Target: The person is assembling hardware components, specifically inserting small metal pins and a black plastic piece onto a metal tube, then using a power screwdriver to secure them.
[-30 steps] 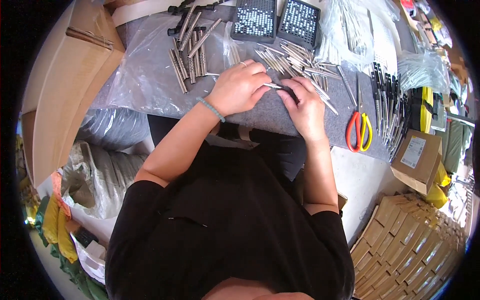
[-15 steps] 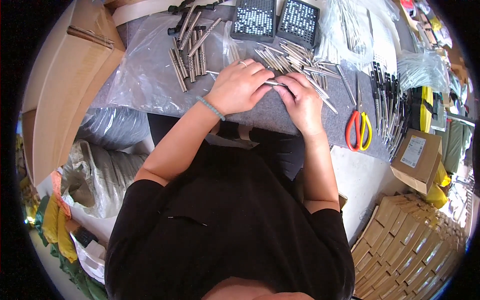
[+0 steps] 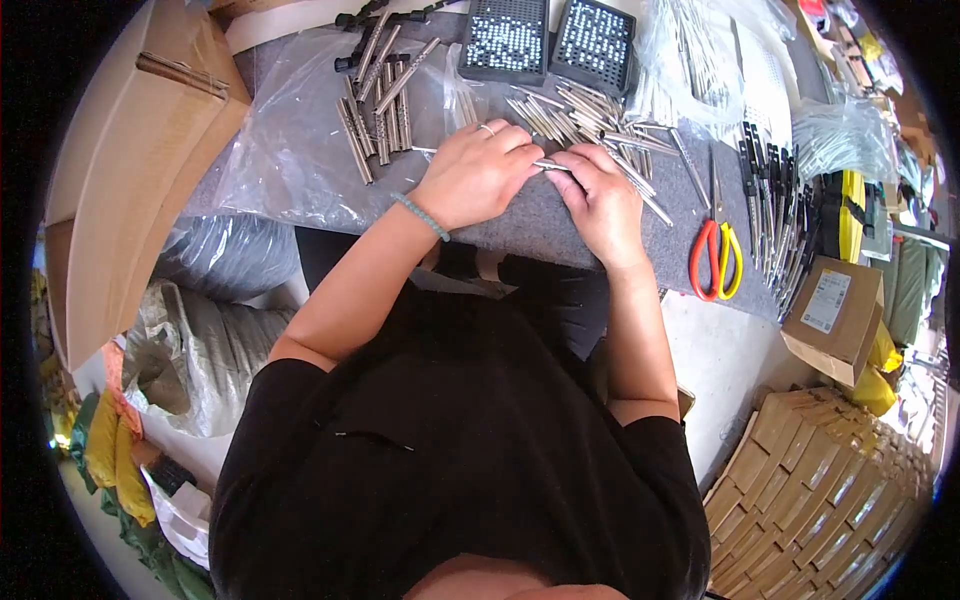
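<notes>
A thin silver metal rod (image 3: 549, 165) is held crosswise between my two hands, over the near part of the grey felt-like tabletop (image 3: 530, 226). My left hand (image 3: 478, 172) is closed round its left part; a thin end pokes out on the far side of the fist. My right hand (image 3: 603, 200) pinches the other end between thumb and fingers. Just beyond my hands lies a loose pile of silver metal tubes (image 3: 565, 118). Wider metal tubes (image 3: 355, 140) lie on clear plastic sheeting (image 3: 285, 150) to the left. My fingers hide much of the held rod.
Two black perforated trays (image 3: 506, 75) with small pale pieces stand at the back. Scissors (image 3: 716, 262) with red and yellow handles lie right, beside black-ended metal rods (image 3: 770, 200). Bagged thin rods (image 3: 690, 60) lie back right. Cardboard boxes (image 3: 835, 310) flank the table.
My left thumb has drawn in behind the fingers, and both hands have shifted very slightly. The rod stays between them.
</notes>
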Action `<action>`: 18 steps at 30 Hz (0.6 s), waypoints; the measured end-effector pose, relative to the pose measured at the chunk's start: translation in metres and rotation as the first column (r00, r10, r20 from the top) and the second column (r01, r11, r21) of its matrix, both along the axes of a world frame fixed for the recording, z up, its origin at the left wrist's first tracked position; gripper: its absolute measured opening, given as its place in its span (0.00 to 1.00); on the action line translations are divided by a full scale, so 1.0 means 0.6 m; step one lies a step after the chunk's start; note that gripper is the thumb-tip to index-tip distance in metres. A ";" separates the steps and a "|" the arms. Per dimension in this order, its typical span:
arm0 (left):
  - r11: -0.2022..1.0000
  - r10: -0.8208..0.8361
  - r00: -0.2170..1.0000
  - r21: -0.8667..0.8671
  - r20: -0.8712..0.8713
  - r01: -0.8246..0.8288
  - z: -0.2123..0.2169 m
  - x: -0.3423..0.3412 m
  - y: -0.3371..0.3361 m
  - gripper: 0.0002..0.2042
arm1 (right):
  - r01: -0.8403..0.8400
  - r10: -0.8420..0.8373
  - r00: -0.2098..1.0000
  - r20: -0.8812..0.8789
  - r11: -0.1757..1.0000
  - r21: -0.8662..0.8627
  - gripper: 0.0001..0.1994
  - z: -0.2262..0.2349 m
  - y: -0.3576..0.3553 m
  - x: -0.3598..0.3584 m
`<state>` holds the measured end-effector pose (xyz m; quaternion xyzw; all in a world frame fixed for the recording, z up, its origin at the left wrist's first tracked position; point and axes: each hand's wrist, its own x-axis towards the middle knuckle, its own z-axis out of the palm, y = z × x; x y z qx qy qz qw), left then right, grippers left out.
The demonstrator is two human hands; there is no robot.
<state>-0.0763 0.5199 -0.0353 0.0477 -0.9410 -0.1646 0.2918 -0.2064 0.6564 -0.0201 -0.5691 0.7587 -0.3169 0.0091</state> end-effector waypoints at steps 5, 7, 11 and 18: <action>1.000 -0.004 1.000 0.017 0.024 0.003 0.002 0.000 0.000 0.07 | -0.003 0.003 1.000 0.011 1.000 0.002 0.09 -0.001 0.000 -0.002; 1.000 -0.002 1.000 0.020 0.010 0.002 0.003 0.000 0.000 0.07 | -0.004 0.004 1.000 0.011 1.000 0.007 0.09 0.001 -0.001 -0.001; 0.999 -0.014 1.000 0.042 0.000 0.014 0.003 -0.001 -0.001 0.06 | -0.002 0.002 1.000 0.024 1.000 -0.019 0.09 -0.001 -0.001 0.001; 0.999 -0.028 1.000 0.020 -0.012 0.028 0.002 0.001 0.000 0.06 | 0.021 -0.022 0.994 0.106 1.000 0.013 0.09 0.006 0.001 0.006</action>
